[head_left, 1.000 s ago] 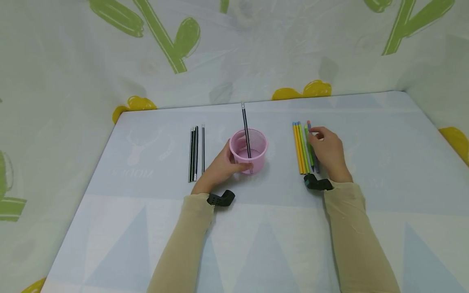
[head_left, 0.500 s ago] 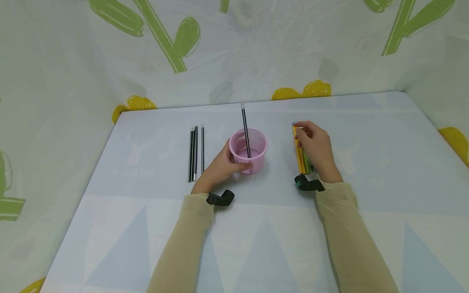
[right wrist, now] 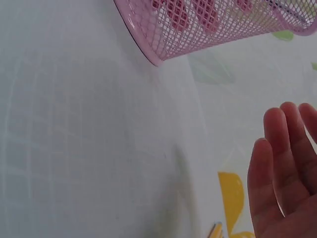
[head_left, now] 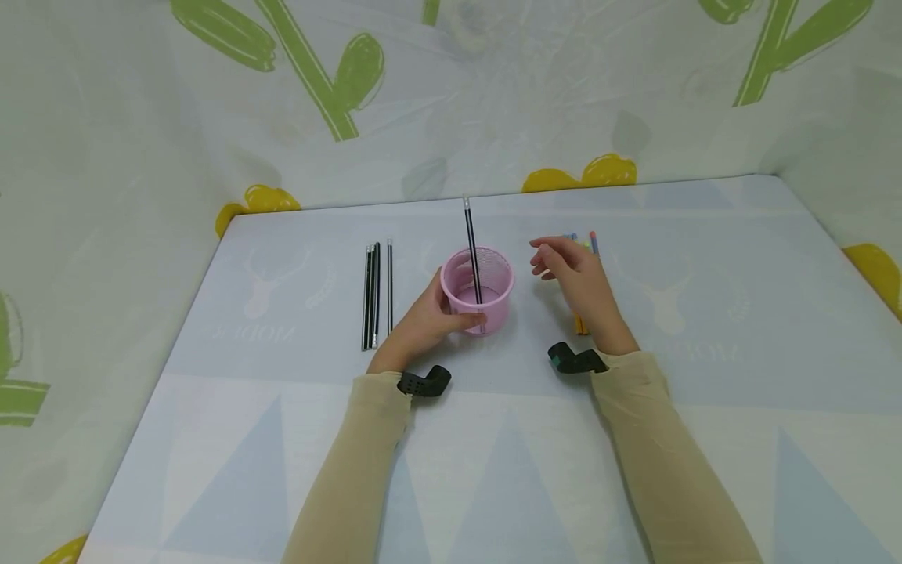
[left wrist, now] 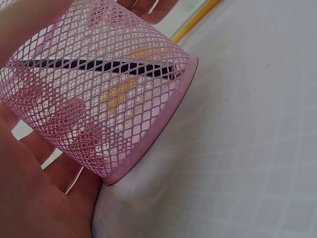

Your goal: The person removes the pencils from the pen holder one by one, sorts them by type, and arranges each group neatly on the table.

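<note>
A pink mesh pencil cup (head_left: pixel 499 315) stands upright on the table, and my left hand (head_left: pixel 419 321) grips it from the left, thumb across the front. One black-and-white striped pencil (head_left: pixel 472 239) leans inside with its upper end above the rim; its lower end shows through the mesh (left wrist: pixel 119 68) in the left wrist view. My right hand (head_left: pixel 581 286) is held over the coloured pencils (head_left: pixel 581 325) on the right, mostly covering them. Its fingers (right wrist: pixel 280 131) are loosely extended towards the cup, with nothing between them and apart from it.
Several black striped pencils (head_left: pixel 371 298) lie side by side left of the cup, with another striped pencil (head_left: pixel 391 286) slightly apart. A patterned cloth covers the table (head_left: pixel 493 470). Behind its far edge hangs a white curtain (head_left: pixel 458 102) with green and yellow prints.
My right hand has moved left from the far right pencils, across the yellow ones, towards the cup. It carries nothing. My left hand, the cup and the pencil in it stay put.
</note>
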A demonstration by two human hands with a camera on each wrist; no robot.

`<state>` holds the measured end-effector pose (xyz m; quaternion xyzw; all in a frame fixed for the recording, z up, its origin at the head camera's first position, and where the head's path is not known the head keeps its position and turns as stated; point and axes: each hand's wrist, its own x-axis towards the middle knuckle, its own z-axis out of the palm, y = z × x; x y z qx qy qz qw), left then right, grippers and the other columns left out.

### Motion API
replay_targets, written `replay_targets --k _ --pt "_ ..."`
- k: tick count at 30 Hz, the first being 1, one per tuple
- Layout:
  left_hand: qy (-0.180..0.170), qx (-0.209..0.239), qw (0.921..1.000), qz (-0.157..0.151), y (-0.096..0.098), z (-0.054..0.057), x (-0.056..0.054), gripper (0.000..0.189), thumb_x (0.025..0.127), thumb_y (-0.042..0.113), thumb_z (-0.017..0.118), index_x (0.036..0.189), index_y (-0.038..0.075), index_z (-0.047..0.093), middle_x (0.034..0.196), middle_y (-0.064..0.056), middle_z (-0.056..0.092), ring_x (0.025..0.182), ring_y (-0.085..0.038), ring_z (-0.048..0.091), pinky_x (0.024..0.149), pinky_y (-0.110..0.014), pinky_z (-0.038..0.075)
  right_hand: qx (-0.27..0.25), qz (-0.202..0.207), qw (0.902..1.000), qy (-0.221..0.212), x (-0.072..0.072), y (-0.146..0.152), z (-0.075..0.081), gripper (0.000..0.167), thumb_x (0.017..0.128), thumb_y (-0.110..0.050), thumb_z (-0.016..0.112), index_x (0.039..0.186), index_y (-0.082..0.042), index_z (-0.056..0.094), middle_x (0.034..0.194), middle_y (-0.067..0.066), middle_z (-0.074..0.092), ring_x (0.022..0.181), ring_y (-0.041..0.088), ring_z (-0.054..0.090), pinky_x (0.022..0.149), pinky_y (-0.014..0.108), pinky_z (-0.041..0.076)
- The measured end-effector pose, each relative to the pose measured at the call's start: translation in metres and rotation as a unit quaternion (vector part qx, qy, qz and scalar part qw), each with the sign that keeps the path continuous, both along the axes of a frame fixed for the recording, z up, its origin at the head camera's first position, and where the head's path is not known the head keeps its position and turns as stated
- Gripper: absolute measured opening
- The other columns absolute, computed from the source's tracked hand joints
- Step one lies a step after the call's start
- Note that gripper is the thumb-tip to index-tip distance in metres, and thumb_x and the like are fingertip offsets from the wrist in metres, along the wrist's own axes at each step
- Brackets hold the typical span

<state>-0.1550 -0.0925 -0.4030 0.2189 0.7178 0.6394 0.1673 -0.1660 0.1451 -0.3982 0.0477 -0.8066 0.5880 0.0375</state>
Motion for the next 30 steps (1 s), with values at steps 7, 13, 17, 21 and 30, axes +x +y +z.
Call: replay_targets --k 7,13,17,21,30 --pt "-0.004 -0.005 1.0000 0.006 0.000 0.002 0.000 0.084 0.072 0.008 0.072 0.138 0.026 0.025 0.131 -0.008 0.040 0.117 -0.025 0.040 0.096 -0.038 0.033 -0.005 0.094 0.9955 -0.016 0.005 -0.018 0.005 0.042 0.092 -0.038 0.044 0.128 -0.017 0.046 0.117 0.002 0.053 0.109 0.014 0.047 0.094 0.038 0.037" --pt "-0.009 -0.010 0.9999 0.008 0.000 -0.003 -0.002 0.083 0.072 0.011 0.073 0.138 0.027 0.025 0.129 -0.004 0.041 0.116 -0.025 0.041 0.094 -0.036 0.036 -0.007 0.178 0.9831 -0.041 0.018 -0.036 0.022 0.059 0.088 -0.025 0.054 0.140 -0.017 0.026 0.138 0.001 0.033 0.126 0.015 0.031 0.101 0.040 0.028" --pt "-0.010 -0.010 0.9999 0.006 0.000 -0.001 -0.001 0.083 0.073 0.009 0.072 0.139 0.023 0.024 0.129 -0.003 0.040 0.118 -0.027 0.038 0.094 -0.035 0.036 -0.023 0.198 0.9788 -0.047 0.023 -0.044 0.027 0.073 0.083 -0.020 0.060 0.142 -0.015 0.017 0.141 0.004 0.025 0.129 0.019 0.024 0.102 0.046 0.023" --pt "-0.006 -0.004 1.0000 0.002 0.000 -0.001 -0.002 0.082 0.074 0.008 0.071 0.140 0.022 0.023 0.130 -0.003 0.039 0.119 -0.027 0.037 0.095 -0.035 0.035 -0.038 0.195 0.9786 -0.054 0.024 -0.047 0.025 0.079 0.081 -0.018 0.062 0.142 -0.017 0.013 0.141 0.005 0.023 0.129 0.021 0.024 0.102 0.047 0.023" --pt "0.001 -0.010 1.0000 0.002 -0.002 0.000 0.001 0.084 0.074 0.010 0.071 0.140 0.021 0.021 0.132 -0.004 0.038 0.121 -0.026 0.035 0.097 -0.035 0.033 -0.048 0.195 0.9773 -0.068 0.024 -0.052 0.023 0.093 0.075 -0.018 0.070 0.143 -0.019 0.007 0.142 0.005 0.020 0.129 0.021 0.021 0.102 0.049 0.020"
